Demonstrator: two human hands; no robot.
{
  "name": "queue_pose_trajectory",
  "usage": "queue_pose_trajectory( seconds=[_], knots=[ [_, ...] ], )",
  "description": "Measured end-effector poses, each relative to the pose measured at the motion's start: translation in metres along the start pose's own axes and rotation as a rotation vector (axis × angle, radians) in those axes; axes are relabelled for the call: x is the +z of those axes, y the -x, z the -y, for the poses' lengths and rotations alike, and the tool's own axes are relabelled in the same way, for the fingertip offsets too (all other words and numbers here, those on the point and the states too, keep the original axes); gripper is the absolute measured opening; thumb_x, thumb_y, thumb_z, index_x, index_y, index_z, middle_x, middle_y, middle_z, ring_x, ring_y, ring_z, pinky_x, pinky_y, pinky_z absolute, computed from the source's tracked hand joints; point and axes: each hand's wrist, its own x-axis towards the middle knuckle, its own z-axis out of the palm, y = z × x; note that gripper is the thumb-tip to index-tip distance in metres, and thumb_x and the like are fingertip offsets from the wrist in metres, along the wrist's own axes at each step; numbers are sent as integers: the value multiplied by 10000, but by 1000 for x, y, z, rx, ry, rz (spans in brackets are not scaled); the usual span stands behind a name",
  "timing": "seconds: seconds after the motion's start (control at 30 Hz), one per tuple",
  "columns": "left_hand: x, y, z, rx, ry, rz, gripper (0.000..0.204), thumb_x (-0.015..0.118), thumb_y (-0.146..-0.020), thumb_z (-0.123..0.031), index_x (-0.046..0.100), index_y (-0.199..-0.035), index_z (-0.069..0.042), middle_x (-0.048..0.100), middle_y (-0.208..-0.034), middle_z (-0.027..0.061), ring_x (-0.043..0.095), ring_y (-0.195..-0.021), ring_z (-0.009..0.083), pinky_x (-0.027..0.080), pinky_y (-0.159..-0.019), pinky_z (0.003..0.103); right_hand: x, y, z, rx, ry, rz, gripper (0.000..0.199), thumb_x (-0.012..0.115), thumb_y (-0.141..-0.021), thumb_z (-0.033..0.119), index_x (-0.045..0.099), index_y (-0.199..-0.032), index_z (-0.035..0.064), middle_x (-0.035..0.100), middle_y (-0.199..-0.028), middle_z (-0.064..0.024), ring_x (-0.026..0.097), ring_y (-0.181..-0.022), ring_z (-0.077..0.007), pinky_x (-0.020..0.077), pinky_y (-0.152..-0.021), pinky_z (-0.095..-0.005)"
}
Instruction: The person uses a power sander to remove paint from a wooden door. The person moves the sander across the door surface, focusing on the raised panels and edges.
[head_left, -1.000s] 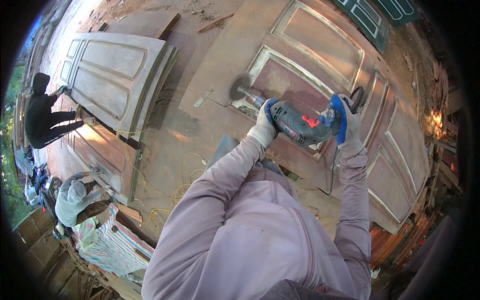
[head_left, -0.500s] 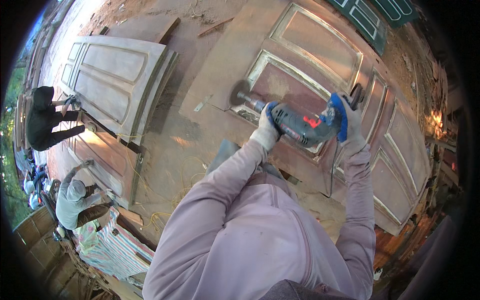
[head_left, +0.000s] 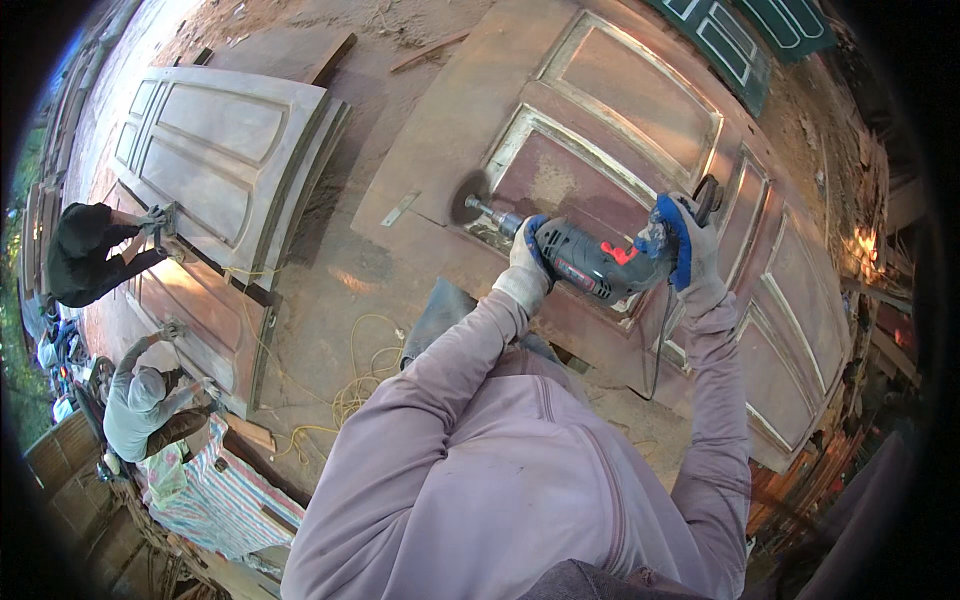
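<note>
Grey-and-black power drill (head_left: 590,262) with a red switch, just right of the frame's centre, held over a large reddish-brown panelled door (head_left: 430,150). At the drill's left end, a silver shaft (head_left: 500,216) and a dark, blurred round disc (head_left: 467,196), near the left edge of a recessed panel; contact with the wood impossible to tell. Left hand (head_left: 530,264), gloved in white and blue, grip closed around the front of the drill; right hand (head_left: 698,250), gloved alike, grip wrapped round the rear end. Black cable (head_left: 657,350) hanging below the right hand.

Judging by the door's surface, work only part done: flat borders dusty and dulled, seemingly gone over; whitish, streaky mouldings (head_left: 570,128) around several panels, apparently left to work, including towards the right of the frame. Small metal plate (head_left: 401,208) on the door, left of the disc.

Farther out, yellow cord (head_left: 352,395) looped on the ground, left of centre; pale doors (head_left: 215,165) stacked at upper left; at far left, a person in black (head_left: 80,250) and a person in a grey hooded top (head_left: 130,420); striped sheet (head_left: 215,505) at lower left; green door (head_left: 735,50) at upper right.
</note>
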Motion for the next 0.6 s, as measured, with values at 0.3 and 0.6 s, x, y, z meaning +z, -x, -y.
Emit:
queue_pose_trajectory(
  seconds=[0.3, 0.6],
  knots=[
    [19, -83, -10, -26, -168, -114, 220, 523, -815, -342, 610, -765, -146, 621, -668, 41, 596, -618, 237, 503, -598, 400, -9, -26, 6, -96, -8, -141, 153, 566, -892, 175, 546, -812, 47, 508, -642, -40, 495, -482, -149, 447, -497, -329],
    [3, -48, 0, 171, -150, -226, 199, 551, -833, -317, 601, -866, -128, 627, -755, 60, 608, -688, 232, 513, -646, 401, -32, -20, -21, -50, -91, -72, 131, 536, -898, 156, 523, -818, 54, 483, -652, -42, 468, -493, -162, 423, -531, -334]
  ],
)
